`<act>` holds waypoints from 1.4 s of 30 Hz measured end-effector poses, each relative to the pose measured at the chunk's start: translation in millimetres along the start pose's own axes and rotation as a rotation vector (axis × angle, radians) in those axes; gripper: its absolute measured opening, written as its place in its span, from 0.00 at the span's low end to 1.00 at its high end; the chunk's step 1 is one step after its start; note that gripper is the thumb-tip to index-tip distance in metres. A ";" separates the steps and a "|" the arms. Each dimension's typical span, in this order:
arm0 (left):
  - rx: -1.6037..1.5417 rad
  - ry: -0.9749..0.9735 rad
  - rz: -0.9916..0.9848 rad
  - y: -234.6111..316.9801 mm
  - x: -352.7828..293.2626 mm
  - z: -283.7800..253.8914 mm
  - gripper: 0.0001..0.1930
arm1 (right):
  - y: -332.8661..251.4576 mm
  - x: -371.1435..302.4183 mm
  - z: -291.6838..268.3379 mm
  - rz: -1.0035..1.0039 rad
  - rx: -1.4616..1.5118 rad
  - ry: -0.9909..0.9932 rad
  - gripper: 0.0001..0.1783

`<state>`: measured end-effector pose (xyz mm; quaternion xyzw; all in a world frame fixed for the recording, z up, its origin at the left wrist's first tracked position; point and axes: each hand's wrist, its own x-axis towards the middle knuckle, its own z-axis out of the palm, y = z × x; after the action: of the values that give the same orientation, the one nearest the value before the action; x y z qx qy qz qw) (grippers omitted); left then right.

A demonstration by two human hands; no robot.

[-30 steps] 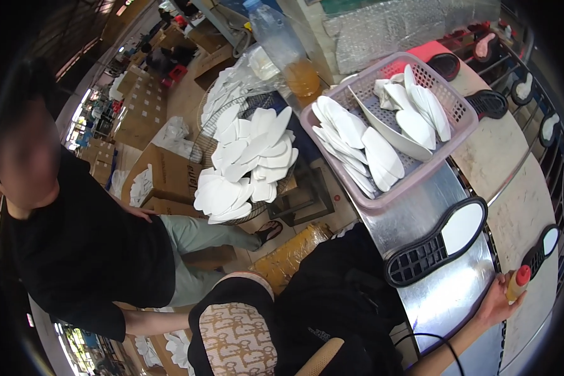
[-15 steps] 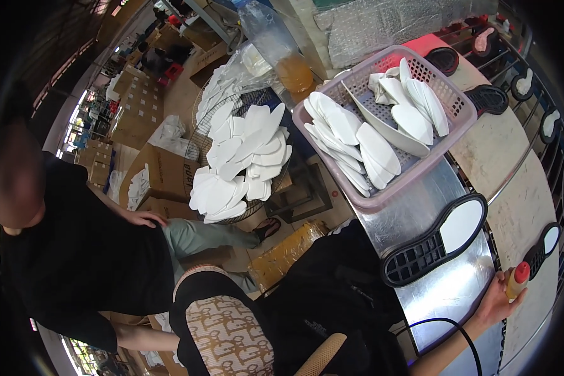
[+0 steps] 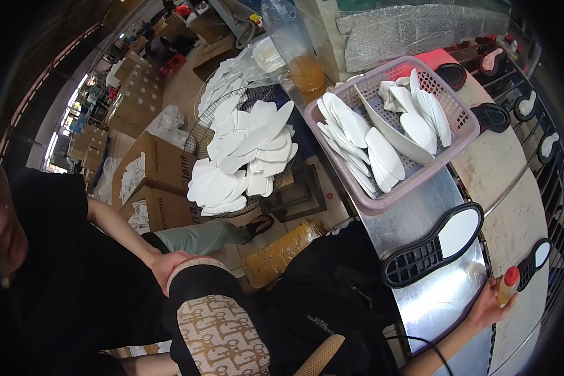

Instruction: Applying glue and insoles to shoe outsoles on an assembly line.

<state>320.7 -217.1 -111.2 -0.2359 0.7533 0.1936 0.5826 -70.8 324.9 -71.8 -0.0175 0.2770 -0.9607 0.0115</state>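
Observation:
My right hand [image 3: 490, 306] reaches in from the lower right and is closed around a small squeeze bottle [image 3: 507, 287] with a red cap and amber contents. It holds the bottle upright at the edge of the pale belt, beside a small-looking black shoe sole [image 3: 534, 263] with a white pad. Left of the hand, a larger black sole [image 3: 432, 245] lies on the shiny metal table [image 3: 432, 307], with a white pad in one end and an open grid in the other. My left hand is out of view.
A pink basket [image 3: 382, 202] of white pads stands on the table, near a bottle of orange liquid [image 3: 307, 72]. White pads [image 3: 250, 147] heap in a wire basket at left. A person in black [image 3: 75, 263] touches a patterned fabric piece [image 3: 222, 332]. Soles line the rack and belt [image 3: 482, 144].
The view has shifted slightly. The other person has leaned in, moving a hand from the thigh to the patterned piece. My right hand still grips the bottle.

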 end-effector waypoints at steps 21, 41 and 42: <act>0.072 0.883 1.425 363.0 -127.5 -208.1 0.12 | -2.1 -8.7 28.1 -0.072 0.229 0.060 0.28; 0.786 0.773 1.103 348.2 -92.2 -133.4 0.50 | -2.8 -5.3 33.3 -0.110 0.335 0.074 0.23; 0.721 0.781 1.158 349.9 -86.3 -136.9 0.48 | -3.0 -4.5 35.6 -0.125 0.321 0.091 0.24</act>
<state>27.9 1.3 12.1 0.3469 0.9229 0.1130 0.1227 -65.0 308.6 -40.1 0.0106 0.1188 -0.9911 -0.0583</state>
